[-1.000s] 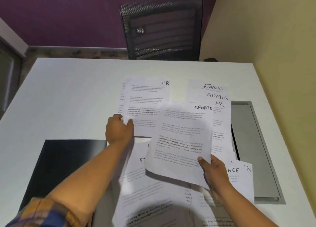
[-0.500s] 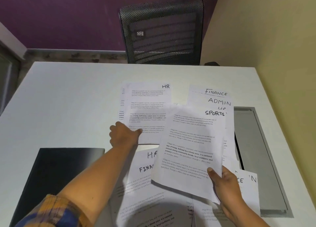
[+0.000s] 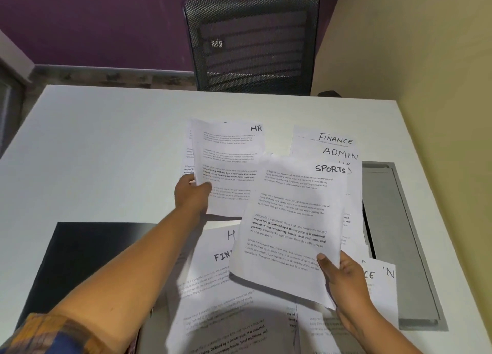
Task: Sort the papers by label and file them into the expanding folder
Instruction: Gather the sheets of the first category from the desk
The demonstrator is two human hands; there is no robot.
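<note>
"White desk (image 3: 106,146), purple wall behind it, a mesh chair (image 3: 253,42) at its far edge. Which step does this view show, and how is it done well?" asks the observer.

"Sorting, as I judge it from my station. I have the left hand (image 3: 190,195) pinching the HR sheet (image 3: 229,151) at its left edge, thumb on top and fingers curled beneath, with the sheet's near edge seemingly raised off the desk. I have the right hand (image 3: 343,276) gripping the SPORTS sheet (image 3: 290,220) by its lower right corner, thumb across the print, held in the air above the near pile (image 3: 221,273), whose visible headings begin H and FIN. Beyond lies a fanned stack (image 3: 335,146) headed FINANCE and ADMIN, just beside the grey hatch (image 3: 394,233). I would read each heading before laying a sheet down, give SPORTS a bare patch of its own, and square every pile so its heading shows."

"And the expanding folder (image 3: 80,260)?"

"I take it to be the black cover at the near left, lying flat, the left forearm crossing above it; no pockets show. Nothing looks filed yet. A single sheet bends easily, so I would lay it flat rather than drop it."
</note>
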